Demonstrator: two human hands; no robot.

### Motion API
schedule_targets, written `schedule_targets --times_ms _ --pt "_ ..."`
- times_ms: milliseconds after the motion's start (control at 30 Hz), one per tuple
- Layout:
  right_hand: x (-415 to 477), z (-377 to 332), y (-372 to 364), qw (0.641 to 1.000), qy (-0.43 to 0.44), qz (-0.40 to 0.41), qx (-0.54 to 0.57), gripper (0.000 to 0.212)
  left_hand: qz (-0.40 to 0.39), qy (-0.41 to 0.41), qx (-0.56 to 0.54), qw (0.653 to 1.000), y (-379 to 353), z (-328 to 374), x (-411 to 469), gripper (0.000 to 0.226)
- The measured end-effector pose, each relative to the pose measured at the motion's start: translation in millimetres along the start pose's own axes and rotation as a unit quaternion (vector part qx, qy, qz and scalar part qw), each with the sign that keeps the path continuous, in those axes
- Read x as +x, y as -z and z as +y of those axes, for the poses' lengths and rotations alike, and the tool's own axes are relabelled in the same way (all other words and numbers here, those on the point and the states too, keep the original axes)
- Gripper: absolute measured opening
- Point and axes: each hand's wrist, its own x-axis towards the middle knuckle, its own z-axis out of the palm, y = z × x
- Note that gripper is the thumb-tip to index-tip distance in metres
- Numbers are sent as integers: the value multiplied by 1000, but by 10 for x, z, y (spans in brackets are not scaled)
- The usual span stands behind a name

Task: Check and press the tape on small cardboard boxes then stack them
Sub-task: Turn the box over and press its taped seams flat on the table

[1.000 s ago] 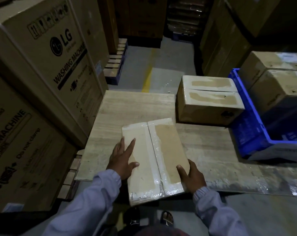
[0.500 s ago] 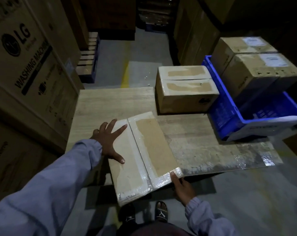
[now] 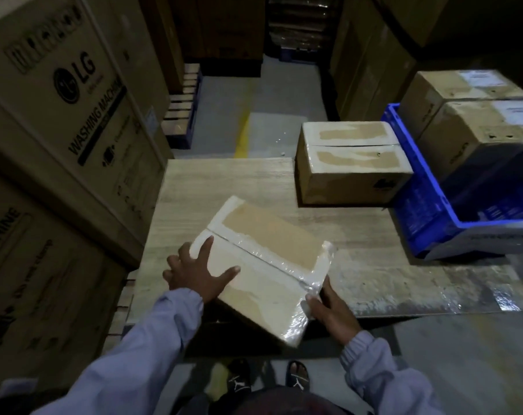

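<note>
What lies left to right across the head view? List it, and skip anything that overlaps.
Washing machine carton → left hand → tilted taped box it presses → far taped box on the board → blue crate.

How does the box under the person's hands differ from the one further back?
The near box lies askew, overhanging the board; the far box sits square beside the blue crate. The near box has the left hand flat on it and the right hand holding its corner; the far box is untouched. Both are taped brown cardboard.
</note>
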Motion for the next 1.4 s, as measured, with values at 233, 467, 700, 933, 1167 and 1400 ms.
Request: schedule_targets --times_ms 233,467,700,933,1167,1400 --pt "198 -182 181 985 37 29 -168 114 -7 -8 -24 1000 -123 -228 -410 66" --pt "309 -161 210 970 75 48 -225 102 116 -15 -93 989 -342 -280 -635 51" --pt "200 -113 76 956 97 110 -253 85 146 -48 -84 985 -424 -197 -613 54" --pt "154 -64 -33 929 104 116 -334 78 111 -160 -30 980 -398 -105 -483 58" --pt "158 -13 -36 927 100 112 -343 82 96 -168 -42 980 -409 -116 -489 60" --pt "216 -89 -4 924 97 117 -350 83 76 -147 -52 985 -386 -56 -475 61"
